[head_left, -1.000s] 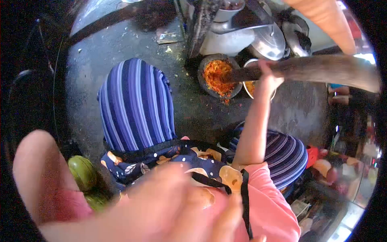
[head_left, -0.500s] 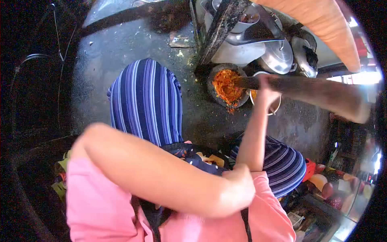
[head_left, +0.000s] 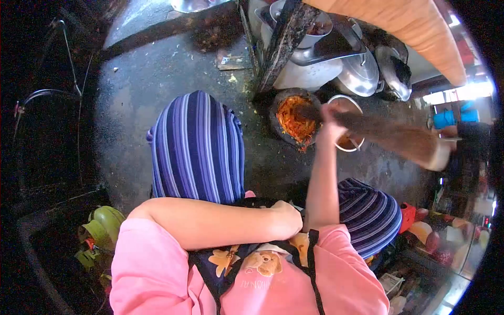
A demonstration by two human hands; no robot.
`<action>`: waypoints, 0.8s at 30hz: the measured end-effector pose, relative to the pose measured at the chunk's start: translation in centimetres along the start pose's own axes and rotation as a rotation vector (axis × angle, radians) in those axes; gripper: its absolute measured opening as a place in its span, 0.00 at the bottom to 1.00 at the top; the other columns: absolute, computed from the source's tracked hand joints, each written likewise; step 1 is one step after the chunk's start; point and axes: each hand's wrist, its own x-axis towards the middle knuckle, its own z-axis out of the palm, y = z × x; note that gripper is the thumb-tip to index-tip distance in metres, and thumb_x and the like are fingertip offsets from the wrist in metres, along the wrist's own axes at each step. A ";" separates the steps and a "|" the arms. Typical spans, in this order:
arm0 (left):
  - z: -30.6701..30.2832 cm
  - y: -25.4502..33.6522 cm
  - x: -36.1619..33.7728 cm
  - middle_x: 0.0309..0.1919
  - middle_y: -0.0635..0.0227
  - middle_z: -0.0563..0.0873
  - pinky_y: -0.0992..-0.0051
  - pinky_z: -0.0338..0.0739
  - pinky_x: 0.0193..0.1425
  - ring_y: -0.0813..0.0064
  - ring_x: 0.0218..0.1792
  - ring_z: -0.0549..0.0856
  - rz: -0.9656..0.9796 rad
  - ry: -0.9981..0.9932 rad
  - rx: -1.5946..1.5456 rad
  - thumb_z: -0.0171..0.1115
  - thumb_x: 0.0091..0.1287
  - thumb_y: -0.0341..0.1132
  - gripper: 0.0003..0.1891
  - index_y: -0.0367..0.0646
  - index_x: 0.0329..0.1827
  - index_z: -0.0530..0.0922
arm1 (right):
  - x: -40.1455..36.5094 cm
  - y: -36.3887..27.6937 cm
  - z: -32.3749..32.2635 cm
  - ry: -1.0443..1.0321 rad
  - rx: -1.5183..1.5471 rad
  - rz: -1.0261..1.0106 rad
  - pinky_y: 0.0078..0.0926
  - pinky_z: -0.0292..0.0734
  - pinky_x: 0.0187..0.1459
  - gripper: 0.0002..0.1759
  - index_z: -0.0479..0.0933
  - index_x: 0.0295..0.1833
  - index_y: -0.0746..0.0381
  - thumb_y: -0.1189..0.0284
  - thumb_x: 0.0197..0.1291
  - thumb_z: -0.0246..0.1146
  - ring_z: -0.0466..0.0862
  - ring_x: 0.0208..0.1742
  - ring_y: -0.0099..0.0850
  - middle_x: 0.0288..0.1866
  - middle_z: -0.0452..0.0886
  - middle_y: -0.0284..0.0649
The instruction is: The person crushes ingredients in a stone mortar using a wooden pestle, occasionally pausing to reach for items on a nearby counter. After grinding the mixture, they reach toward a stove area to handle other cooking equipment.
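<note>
My right hand (head_left: 332, 122) is closed around a long dark wooden pestle (head_left: 388, 135), which is blurred by motion. The pestle slants down to the left, with its lower end in a stone mortar (head_left: 281, 132). Inside the mortar is a red-orange mash (head_left: 294, 118), and some has spilled over its near rim. Close beside the mortar, partly behind my right hand and the pestle, stands a white-rimmed bowl (head_left: 358, 105) with orange-brown contents and a utensil handle. My left hand (head_left: 287, 216) lies across my lap near my right arm, fingers curled and partly hidden.
My knees in striped cloth (head_left: 199, 147) flank the work area. Behind the mortar are a dark wooden post (head_left: 281, 47), a lidded metal pot (head_left: 362, 76) and other pans. Green gas cylinder (head_left: 105, 223) stands at left. A tan curved object (head_left: 409, 26) hangs at upper right.
The pestle's upper end has swung left and nearer to me, and my right hand has shifted slightly left with it. My left arm has drawn away from my right upper arm, toward my lap.
</note>
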 end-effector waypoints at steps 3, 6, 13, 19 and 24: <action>0.6 0.5 0.1 0.26 0.61 0.84 0.62 0.79 0.27 0.61 0.30 0.85 -0.040 0.032 0.005 0.56 0.49 0.33 0.07 0.42 0.22 0.82 | -0.4 3.0 -2.9 -0.155 -0.143 0.211 0.29 0.69 0.55 0.37 0.60 0.60 0.62 0.87 0.41 0.67 0.72 0.50 0.31 0.50 0.69 0.40; 1.7 0.4 0.6 0.26 0.61 0.84 0.62 0.79 0.27 0.62 0.30 0.85 -0.062 -0.004 0.006 0.56 0.50 0.33 0.07 0.42 0.23 0.82 | 1.5 -3.8 0.0 -0.184 -0.111 0.036 0.30 0.72 0.47 0.14 0.74 0.36 0.63 0.86 0.41 0.67 0.76 0.42 0.30 0.34 0.76 0.36; 0.7 0.1 0.2 0.25 0.60 0.84 0.63 0.79 0.26 0.61 0.30 0.85 -0.034 0.050 0.005 0.57 0.49 0.34 0.07 0.42 0.23 0.82 | 3.2 -2.3 -1.1 -0.179 -0.126 0.061 0.31 0.73 0.43 0.13 0.73 0.34 0.65 0.84 0.40 0.65 0.76 0.37 0.30 0.33 0.75 0.37; 0.3 0.9 -0.1 0.26 0.59 0.84 0.62 0.79 0.28 0.61 0.30 0.85 -0.050 0.000 0.020 0.58 0.48 0.34 0.07 0.41 0.23 0.82 | 2.3 -0.9 -3.3 -0.022 0.018 0.158 0.37 0.75 0.44 0.16 0.71 0.38 0.63 0.85 0.42 0.67 0.79 0.38 0.36 0.37 0.77 0.41; 0.2 0.6 0.0 0.27 0.62 0.85 0.63 0.79 0.28 0.62 0.30 0.85 -0.064 -0.007 0.027 0.59 0.48 0.34 0.07 0.43 0.24 0.82 | 6.3 -10.7 -0.1 -0.284 -0.043 0.019 0.34 0.73 0.39 0.11 0.72 0.34 0.63 0.79 0.43 0.66 0.77 0.29 0.32 0.27 0.77 0.40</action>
